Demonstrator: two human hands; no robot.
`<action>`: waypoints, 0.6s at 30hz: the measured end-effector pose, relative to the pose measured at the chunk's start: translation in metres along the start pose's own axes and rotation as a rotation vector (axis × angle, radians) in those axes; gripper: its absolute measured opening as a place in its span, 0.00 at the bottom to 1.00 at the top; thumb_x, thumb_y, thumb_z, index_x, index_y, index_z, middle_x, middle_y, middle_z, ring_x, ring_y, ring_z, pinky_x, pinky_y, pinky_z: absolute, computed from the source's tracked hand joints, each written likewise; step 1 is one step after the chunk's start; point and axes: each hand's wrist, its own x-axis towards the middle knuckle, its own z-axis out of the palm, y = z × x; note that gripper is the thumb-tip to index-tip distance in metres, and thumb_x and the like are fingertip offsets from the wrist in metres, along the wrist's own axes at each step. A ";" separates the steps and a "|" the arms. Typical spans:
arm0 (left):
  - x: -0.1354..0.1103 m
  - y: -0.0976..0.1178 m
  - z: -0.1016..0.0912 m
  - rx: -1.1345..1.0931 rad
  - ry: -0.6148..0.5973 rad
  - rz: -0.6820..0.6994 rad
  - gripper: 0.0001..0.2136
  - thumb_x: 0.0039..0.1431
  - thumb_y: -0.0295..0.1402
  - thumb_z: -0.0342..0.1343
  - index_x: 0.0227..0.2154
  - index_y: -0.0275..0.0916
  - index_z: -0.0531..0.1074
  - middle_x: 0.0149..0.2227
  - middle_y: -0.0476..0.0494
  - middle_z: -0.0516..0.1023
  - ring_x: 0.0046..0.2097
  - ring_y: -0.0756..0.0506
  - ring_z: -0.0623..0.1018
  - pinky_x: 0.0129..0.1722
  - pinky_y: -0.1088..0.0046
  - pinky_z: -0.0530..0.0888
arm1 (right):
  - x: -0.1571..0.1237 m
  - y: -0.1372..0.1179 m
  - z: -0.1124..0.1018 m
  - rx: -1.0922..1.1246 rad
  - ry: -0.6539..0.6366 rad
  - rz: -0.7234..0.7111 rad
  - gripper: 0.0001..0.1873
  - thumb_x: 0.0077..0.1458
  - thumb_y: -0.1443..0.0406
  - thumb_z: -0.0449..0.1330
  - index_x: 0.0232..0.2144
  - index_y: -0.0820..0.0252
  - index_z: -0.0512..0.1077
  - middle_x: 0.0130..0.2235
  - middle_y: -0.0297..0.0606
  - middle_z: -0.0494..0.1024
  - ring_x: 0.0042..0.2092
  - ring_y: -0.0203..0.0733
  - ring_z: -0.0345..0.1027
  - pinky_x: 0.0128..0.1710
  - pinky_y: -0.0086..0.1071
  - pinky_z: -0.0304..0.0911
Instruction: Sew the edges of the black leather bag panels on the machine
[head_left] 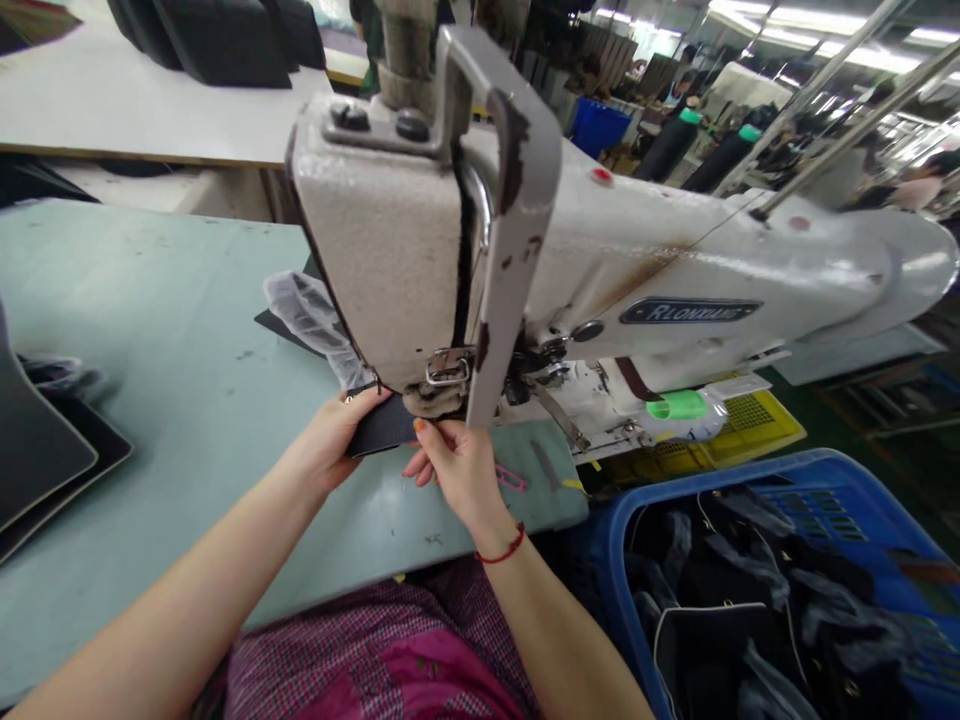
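Note:
A white industrial sewing machine (600, 260) fills the middle of the view, standing on a pale green table (172, 330). Under its head lies a small black fabric piece (381, 428). My left hand (330, 440) grips the left side of that piece, fingers curled over its edge. My right hand (454, 465) pinches its right edge just below the presser foot, a red string bracelet on the wrist. The needle area is mostly hidden behind the machine's grey guard arm (510, 230).
A blue plastic crate (622, 520) of dark fabric pieces stands at lower right, a yellow basket (757, 430) behind it. Black trimmed mats (45, 450) lie at the table's left edge. A clear plastic bag (311, 320) lies behind the machine head. Other workers sit far back.

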 end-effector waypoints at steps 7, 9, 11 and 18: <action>-0.017 0.010 -0.013 0.159 -0.096 -0.199 0.19 0.42 0.38 0.73 0.38 0.37 0.81 0.42 0.39 0.83 0.37 0.45 0.81 0.34 0.72 0.81 | -0.003 -0.009 -0.001 -0.133 0.020 -0.046 0.24 0.62 0.54 0.57 0.19 0.61 0.69 0.19 0.35 0.77 0.19 0.31 0.67 0.21 0.22 0.60; -0.016 0.012 -0.014 0.175 -0.102 -0.228 0.18 0.40 0.37 0.74 0.36 0.37 0.81 0.41 0.39 0.84 0.37 0.45 0.81 0.35 0.72 0.81 | -0.005 -0.007 0.000 -0.112 0.019 -0.049 0.24 0.63 0.53 0.57 0.19 0.61 0.69 0.21 0.36 0.78 0.19 0.31 0.68 0.21 0.22 0.59; -0.013 0.014 -0.015 0.174 -0.116 -0.224 0.18 0.40 0.37 0.75 0.35 0.37 0.82 0.40 0.40 0.84 0.36 0.46 0.81 0.35 0.73 0.81 | -0.007 -0.003 0.001 -0.073 0.011 -0.041 0.23 0.63 0.53 0.56 0.21 0.61 0.70 0.22 0.37 0.79 0.20 0.32 0.69 0.20 0.22 0.59; -0.012 0.017 -0.014 0.222 -0.163 -0.186 0.14 0.44 0.38 0.73 0.33 0.36 0.82 0.34 0.41 0.84 0.33 0.46 0.81 0.32 0.75 0.79 | -0.009 0.003 0.003 0.001 -0.006 -0.035 0.23 0.64 0.53 0.55 0.23 0.62 0.72 0.23 0.38 0.79 0.21 0.32 0.69 0.19 0.22 0.58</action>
